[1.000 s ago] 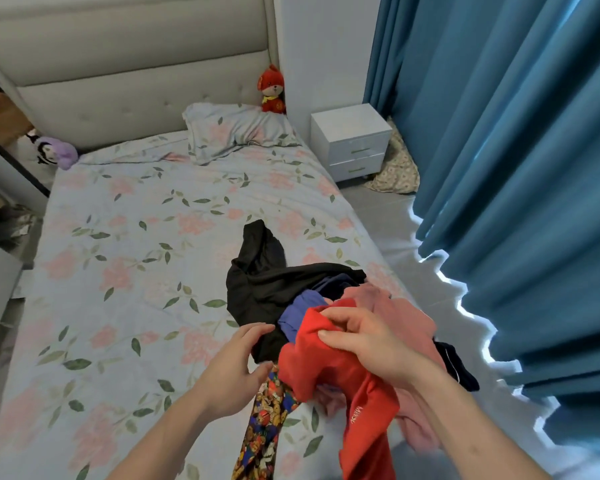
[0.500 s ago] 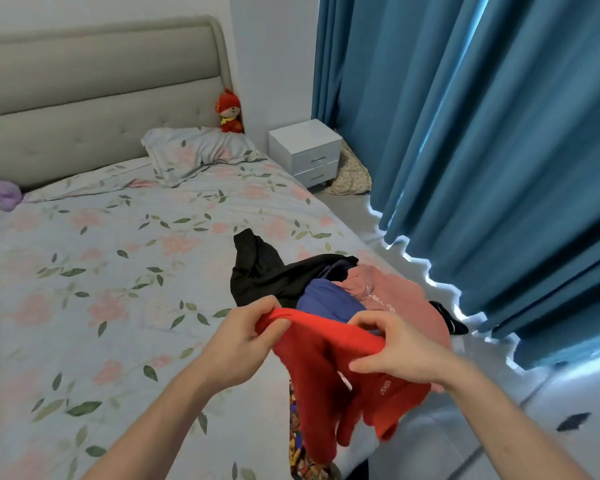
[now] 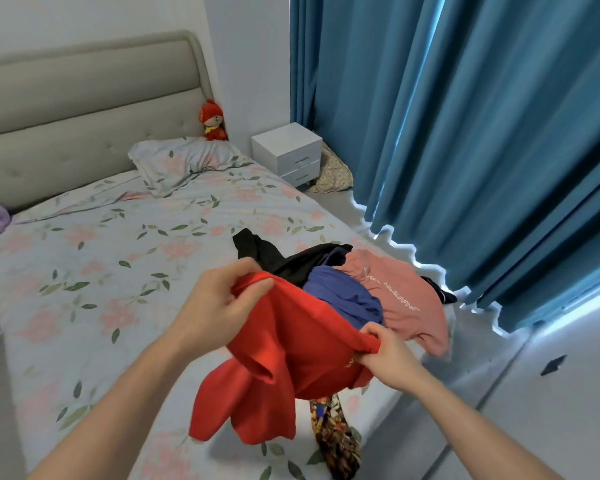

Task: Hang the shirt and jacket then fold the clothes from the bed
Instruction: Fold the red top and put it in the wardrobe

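Above the bed (image 3: 84, 271), both hands grip a red shirt (image 3: 291, 358).
Left hand (image 3: 219, 306) and right hand (image 3: 388, 358) pinch its edge, stretched between them; other clothes (image 3: 378, 292) lie heaped behind.

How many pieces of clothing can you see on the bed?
6: red top held up, black one, blue, pink shirt, patterned piece, dark bit at edge. More may be hidden underneath.

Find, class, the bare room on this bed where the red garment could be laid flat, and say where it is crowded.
Free: the sheet between the pillow, the bed's left edge and the left hand. Crowded: the near right edge, where the pile lies behind the red garment gripped by both hands, right hand included.
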Available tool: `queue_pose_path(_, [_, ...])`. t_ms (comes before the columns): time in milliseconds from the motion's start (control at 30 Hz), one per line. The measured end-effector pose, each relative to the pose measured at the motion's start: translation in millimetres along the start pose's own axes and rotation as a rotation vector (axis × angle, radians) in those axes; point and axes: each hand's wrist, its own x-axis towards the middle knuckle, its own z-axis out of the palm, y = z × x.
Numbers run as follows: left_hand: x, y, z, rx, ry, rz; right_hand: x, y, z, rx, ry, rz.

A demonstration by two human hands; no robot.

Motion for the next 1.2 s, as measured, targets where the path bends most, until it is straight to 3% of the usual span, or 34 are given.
queue_pose_path(167, [-35.8, -51.5, -35.9, 0.17, 0.119, -0.232, 1.5, -1.4, -5.2, 0.239, -0.064, 0.018])
queue_pose_path(367, [-83.5, -74.8, -63.5, 0.231, 0.124, -0.298, -3.5, -23.8, 18.9, 0.043, -0.041, -0.118])
queue_pose_path(467, [-94.6, -92.6, -82.7, 0.244, 0.159, -0.306, -12.0, -37.8, 23.4, -0.074, -0.146, -0.16])
queue_pose_path(633, [-120.1, -126.9, -104.7, 0.238, 0.086, -0.272, -42.3, -47.3, 47.9, -0.293, -0.398, 0.106])
queue_pose_path(733, [-147.5, -146.9, -119.6, 0.208, 0.015, -0.251, -73.6, -48.9, 79.5, -0.201, -0.463, 0.306])
queue_pose_path(900, [-194.2, -164.5, -155.0, 0.179, -0.043, -0.253, -124.3, -62.2, 119.7, -0.011, -0.181, 0.215])
queue_pose_path(1033, [-205.2, -166.1, -180.5, 0.18, -0.019, -0.26, -145.2, -61.9, 136.7, -0.031, 0.018, 0.132])
queue_pose_path(1200, [-214.8, -165.1, -177.4, 0.257, -0.032, -0.271, -140.5, -53.1, 152.5, -0.029, 0.104, 0.103])
